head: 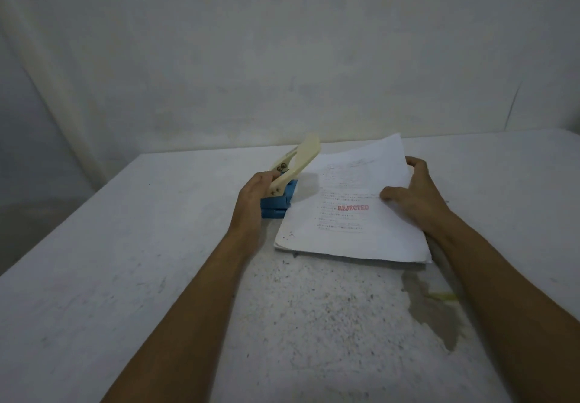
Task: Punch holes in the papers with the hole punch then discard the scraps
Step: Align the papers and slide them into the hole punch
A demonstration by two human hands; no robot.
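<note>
A hole punch (284,187) with a blue base and a raised cream lever stands on the white table, left of a stack of printed papers (351,223). The top sheet carries a red "REJECTED" stamp. My left hand (255,190) grips the punch at its left side, fingers around the base and lever hinge. My right hand (411,192) holds the right edge of the top sheets, thumb on top, and lifts their far end off the stack. The left edge of the sheets lies close to the mouth of the punch.
The white table (157,277) is speckled and worn, with a dark chipped patch (436,314) near the front right. A pale wall stands behind the table's far edge. The table's left edge runs diagonally at the left.
</note>
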